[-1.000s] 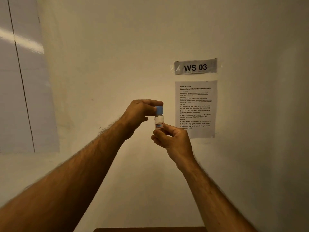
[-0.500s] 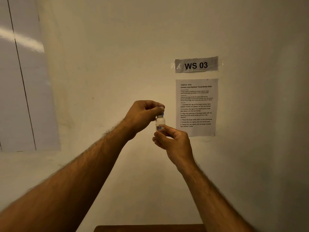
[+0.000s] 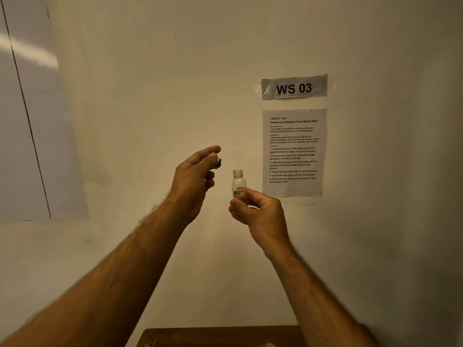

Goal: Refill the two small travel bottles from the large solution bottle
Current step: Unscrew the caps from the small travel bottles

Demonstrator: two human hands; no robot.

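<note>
So the right hand is pinching a small clear bottle by its lower part, thumb and fingertips curled around the base, bottle upright and held up in the air in front of the wall. Neck is bare, threads showing, no cap on it. There's a little red-bordered label on the side, too small to read. Can't really tell how much liquid is inside, it just looks cloudy.

The left hand is up and to the left of the bottle, not touching it, a clear gap between them. It's pinching the blue cap between thumb and fingertips, and only a sliver of the cap peeks out past the fingers. Other fingers are loosely curled under.

Both forearms come in from the bottom corners and nothing sits between the hands and the camera.

Behind everything is a plain cream wall. Just right of the bottle there's a taped-up instruction sheet with numbered steps, and above it a strip sign reading "WS 03". Far left is a pale panel with a dark vertical line through it. At the very bottom edge a brown wooden surface pokes in, mostly cut off.
</note>
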